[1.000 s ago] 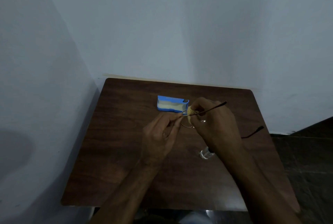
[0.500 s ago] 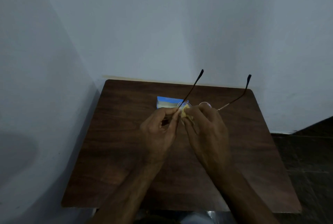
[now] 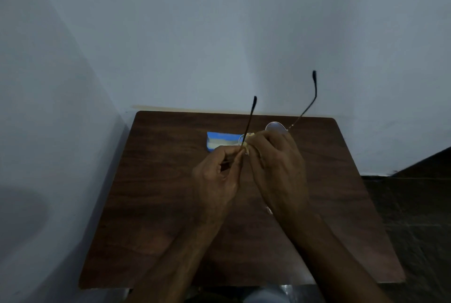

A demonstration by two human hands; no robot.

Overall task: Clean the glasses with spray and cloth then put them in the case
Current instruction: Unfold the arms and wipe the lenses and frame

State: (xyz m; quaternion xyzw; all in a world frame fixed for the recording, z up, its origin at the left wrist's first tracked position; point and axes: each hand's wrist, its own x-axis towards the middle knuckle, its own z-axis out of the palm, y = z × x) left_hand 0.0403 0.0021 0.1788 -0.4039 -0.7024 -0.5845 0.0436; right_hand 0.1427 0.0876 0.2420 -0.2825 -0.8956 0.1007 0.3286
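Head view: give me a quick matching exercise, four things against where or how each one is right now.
Things:
1. glasses
2. cloth
3. case
4. table

States:
A. lying on the wood behind the hands, blue
B. pinched in the right hand against a lens
C. held up off the table by both hands, temple arms pointing up and away
D. dark wood, pushed against the wall

The left hand grips the frame at the left temple.

Pairs: 1-C, 2-B, 3-A, 4-D

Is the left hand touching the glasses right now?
Touching. The head view shows the left hand pinching the glasses at the base of the left temple arm.
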